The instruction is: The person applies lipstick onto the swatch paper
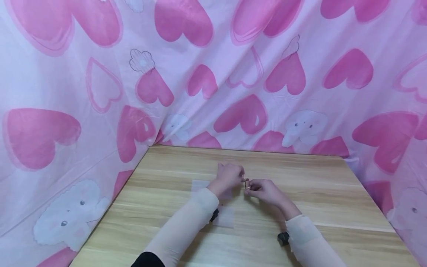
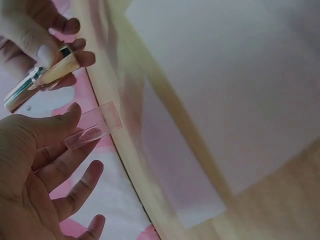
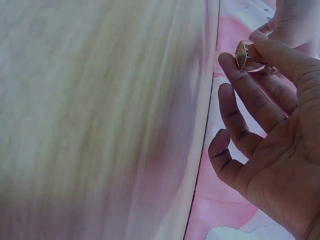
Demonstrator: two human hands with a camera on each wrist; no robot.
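My left hand (image 1: 229,175) pinches a small clear plastic cap (image 2: 102,122) between thumb and forefinger. Its other fingers spread loosely below in the left wrist view. Close to it, my right hand (image 1: 265,191) grips a shiny gold lipstick tube (image 1: 247,183) with thumb and fingertips. The tube lies tilted in the left wrist view, its silvery-gold end away from the cap. In the right wrist view, the squared gold end of the tube shows between the right thumb and forefinger. Cap and tube are apart, both held over the far half of the table.
The wooden table (image 1: 160,207) carries two pale sheets, the farther sheet (image 1: 199,184) partly behind the left forearm and the nearer sheet (image 1: 225,218) beside the left wrist. A pink heart-print curtain (image 1: 240,111) hangs along the table's back and sides. Dark cameras are strapped at both wrists.
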